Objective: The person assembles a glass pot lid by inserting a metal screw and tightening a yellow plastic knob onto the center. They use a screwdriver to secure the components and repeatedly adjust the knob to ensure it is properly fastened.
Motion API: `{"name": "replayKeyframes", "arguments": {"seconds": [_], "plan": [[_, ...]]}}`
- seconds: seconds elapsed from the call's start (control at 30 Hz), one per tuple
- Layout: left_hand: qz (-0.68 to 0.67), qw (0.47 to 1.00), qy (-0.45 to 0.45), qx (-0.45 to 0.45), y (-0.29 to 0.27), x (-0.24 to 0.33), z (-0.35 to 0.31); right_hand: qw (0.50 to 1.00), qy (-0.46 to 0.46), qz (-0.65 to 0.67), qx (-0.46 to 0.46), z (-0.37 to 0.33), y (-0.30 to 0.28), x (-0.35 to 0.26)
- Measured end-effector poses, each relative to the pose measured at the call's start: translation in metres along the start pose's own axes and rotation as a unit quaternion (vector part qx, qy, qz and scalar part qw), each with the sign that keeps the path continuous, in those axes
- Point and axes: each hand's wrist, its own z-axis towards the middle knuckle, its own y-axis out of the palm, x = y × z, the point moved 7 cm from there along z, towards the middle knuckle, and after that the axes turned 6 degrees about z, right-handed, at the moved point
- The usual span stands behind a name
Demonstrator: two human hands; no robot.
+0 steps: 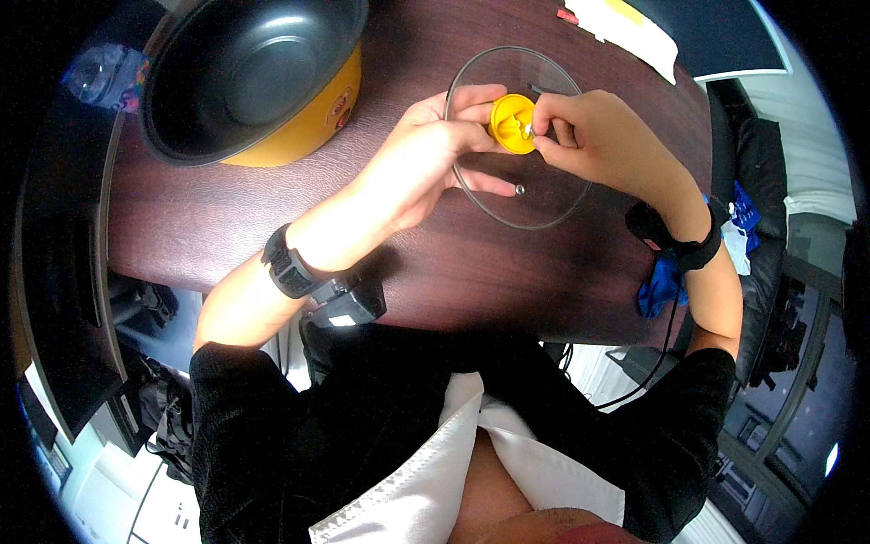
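Observation:
A round clear glass lid (555, 201) with a thin metal rim is held up over the table. My left hand (435, 145) reaches to its left side and grips a round yellow knob (510, 109), hollow side showing. One left finger stretches along the glass beside a small metal-ringed spot (519, 190). At the knob's right edge, my right hand (598, 140) is closed, thumb and forefinger pinching a small shiny metal piece (529, 131) at the knob's middle. Its exact kind is too small to tell; it may be a screw.
A large yellow pot (299, 122) with a black inside stands at the back left of the dark brown table (435, 281). Behind it lies a clear plastic bottle (104, 77). A white and yellow sheet (625, 32) lies at the back right. A black chair (766, 172) stands right.

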Motion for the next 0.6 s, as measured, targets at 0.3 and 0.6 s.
{"name": "replayKeyframes", "arguments": {"seconds": [0.3,0.6], "plan": [[0.006,1.0,0.0,0.004,0.0024,0.0007,-0.0009,0.998,-0.019,-0.059,0.013,-0.0014,0.001,-0.0018],[0.006,1.0,0.004,0.005,0.0023,0.0015,-0.0021,1.0,-0.007,0.008,0.006,-0.0007,0.0018,-0.0022]]}}
